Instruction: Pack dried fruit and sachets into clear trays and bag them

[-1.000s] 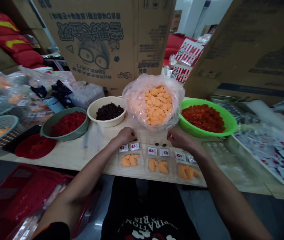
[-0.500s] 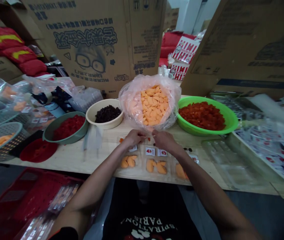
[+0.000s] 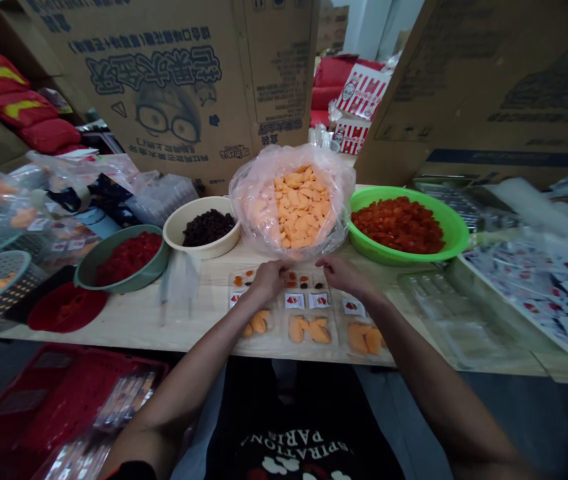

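Note:
A clear plastic compartment tray lies at the near edge of the wooden table. It holds orange dried fruit slices, small white sachets and, along its far row, small red and dark pieces. My left hand rests curled at the tray's far left compartments, fingers pinched together. My right hand sits at the far right of the same row, fingers also closed. What either hand pinches is too small to make out.
Behind the tray stand a plastic bag of orange slices, a cream bowl of dark raisins, a grey-green bowl of red fruit and a green bowl of red fruit. Sachets lie at right, a red crate lower left, cardboard boxes behind.
Both hands have come together toward the middle of the tray's far row. Small red and dark pieces now show in those far compartments. The view has tilted slightly.

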`<act>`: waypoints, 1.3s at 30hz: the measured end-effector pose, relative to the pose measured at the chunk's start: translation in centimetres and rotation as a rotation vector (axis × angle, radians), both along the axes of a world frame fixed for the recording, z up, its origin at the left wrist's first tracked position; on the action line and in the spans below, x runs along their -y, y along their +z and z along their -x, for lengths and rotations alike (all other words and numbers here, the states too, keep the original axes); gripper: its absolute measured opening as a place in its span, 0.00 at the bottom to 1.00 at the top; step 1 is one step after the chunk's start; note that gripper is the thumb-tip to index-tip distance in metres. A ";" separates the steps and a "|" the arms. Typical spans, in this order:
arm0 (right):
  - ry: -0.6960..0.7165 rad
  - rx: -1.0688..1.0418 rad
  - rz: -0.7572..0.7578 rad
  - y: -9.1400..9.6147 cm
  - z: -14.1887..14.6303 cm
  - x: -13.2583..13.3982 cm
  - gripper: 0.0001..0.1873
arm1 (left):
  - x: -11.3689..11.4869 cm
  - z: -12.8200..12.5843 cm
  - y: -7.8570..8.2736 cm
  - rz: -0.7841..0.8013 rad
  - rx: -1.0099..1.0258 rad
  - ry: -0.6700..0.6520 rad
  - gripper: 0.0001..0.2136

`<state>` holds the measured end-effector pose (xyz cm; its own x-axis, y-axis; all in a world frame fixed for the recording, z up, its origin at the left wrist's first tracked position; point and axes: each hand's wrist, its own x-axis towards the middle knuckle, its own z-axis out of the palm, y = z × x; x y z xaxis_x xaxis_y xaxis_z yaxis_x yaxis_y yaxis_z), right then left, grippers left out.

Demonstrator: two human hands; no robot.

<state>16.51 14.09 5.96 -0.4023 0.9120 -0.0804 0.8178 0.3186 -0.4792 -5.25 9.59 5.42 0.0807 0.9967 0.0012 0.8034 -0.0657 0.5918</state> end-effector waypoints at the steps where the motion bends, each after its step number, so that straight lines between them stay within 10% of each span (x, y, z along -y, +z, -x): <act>1: -0.021 -0.017 -0.009 0.0 -0.7 -0.1 0.21 | 0.0 0.1 0.3 -0.017 -0.007 0.020 0.12; 18: -0.367 -0.467 0.077 1.6 -15.2 3.4 0.16 | -2.9 -9.1 0.5 0.056 -0.355 -0.306 0.12; 29: -0.015 -0.211 0.055 0.5 -8.0 1.9 0.22 | -3.2 -11.7 1.6 -0.036 -0.190 -0.258 0.15; 39: -0.505 0.187 -0.177 5.6 -13.0 -8.0 0.22 | -3.7 -14.4 1.1 0.038 -0.329 -0.415 0.14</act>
<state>29.53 22.07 11.57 0.0943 0.9935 0.0631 0.9554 -0.0725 -0.2861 9.10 13.25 6.51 0.4589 0.8795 -0.1261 0.8577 -0.4014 0.3212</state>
